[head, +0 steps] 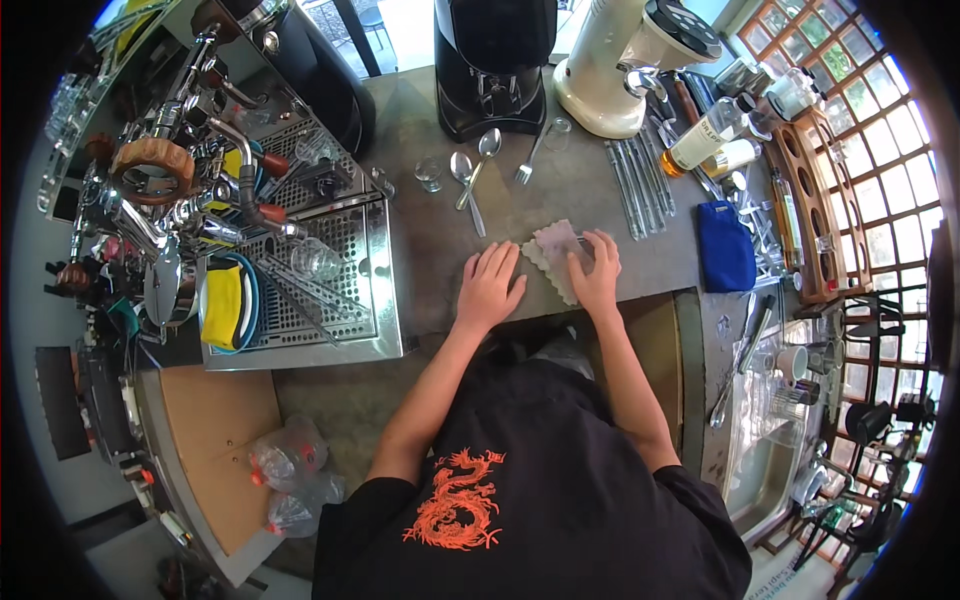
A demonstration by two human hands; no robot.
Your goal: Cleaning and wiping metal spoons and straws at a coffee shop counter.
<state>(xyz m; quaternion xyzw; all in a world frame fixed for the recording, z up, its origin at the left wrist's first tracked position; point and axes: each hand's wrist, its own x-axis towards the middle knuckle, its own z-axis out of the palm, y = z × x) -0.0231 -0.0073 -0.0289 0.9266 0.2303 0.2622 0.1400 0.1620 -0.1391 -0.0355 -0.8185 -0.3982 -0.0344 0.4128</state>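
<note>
A thin pale cloth (pixel 556 251) with a scalloped edge lies on the grey counter (pixel 495 217) near its front edge. My right hand (pixel 596 271) is on the cloth's right side, fingers bent; a thin metal piece shows by the fingertips, its kind unclear. My left hand (pixel 489 285) rests palm down at the counter's front, left of the cloth, with its thumb spread. Beyond the hands, two metal spoons (pixel 480 161) lie crossed. A fork (pixel 527 166) lies farther right, between small glasses (pixel 428 174). Several clear-wrapped straw-like items (pixel 637 187) lie side by side at the right.
An espresso machine's drip tray (pixel 322 262) borders the counter at left, holding a glass and a yellow cloth (pixel 223 306). Two coffee grinders (pixel 491 75) stand behind. Bottles (pixel 701 139), a blue pouch (pixel 726 246) and cutlery crowd the right, near a sink (pixel 761 480).
</note>
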